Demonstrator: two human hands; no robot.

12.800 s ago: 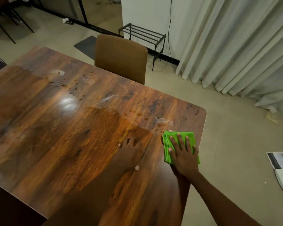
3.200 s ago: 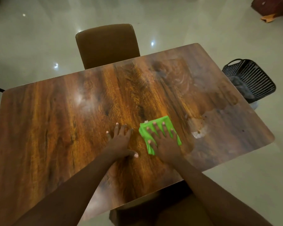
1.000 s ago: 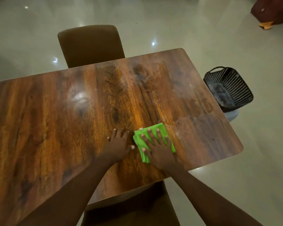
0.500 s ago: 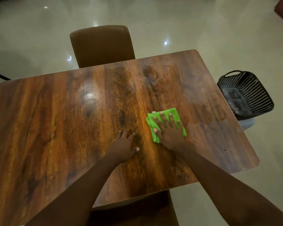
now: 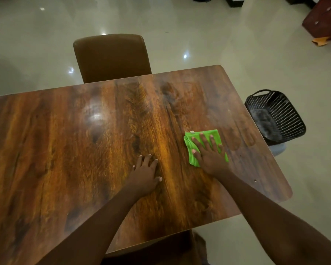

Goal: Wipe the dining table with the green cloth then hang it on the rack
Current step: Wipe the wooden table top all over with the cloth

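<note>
Right hand (image 5: 210, 155) flat on the folded green cloth (image 5: 204, 137), fingers (image 5: 203, 139) spread wide and pressing down on it, gripping nothing, palm covering the cloth's near part. Cloth lying on the wooden worktop (image 5: 84, 150), towards its right end, green edges showing beyond the fingertips and on both sides of the hand, a small pale tag at the far left corner.

Left hand (image 5: 144, 175) flat on bare wood, near the cloth but apart from it, fingers loosely spread, thumb out to the right, holding nothing.

Faint dull patches and a few small dark specks on the wood just right of the cloth; a bright glare spot further left.

On the floor beyond the worktop's right end, a black perforated basket (image 5: 287, 113) with a handle, tilted, something grey and fuzzy inside it; cannot tell what. Something pale partly visible beneath the basket.

Brown chair (image 5: 111, 58) pushed in at the far edge. Another dark seat partly seen under the near edge. Glossy pale floor all around. Dark red-brown box (image 5: 325, 18) at top right.
</note>
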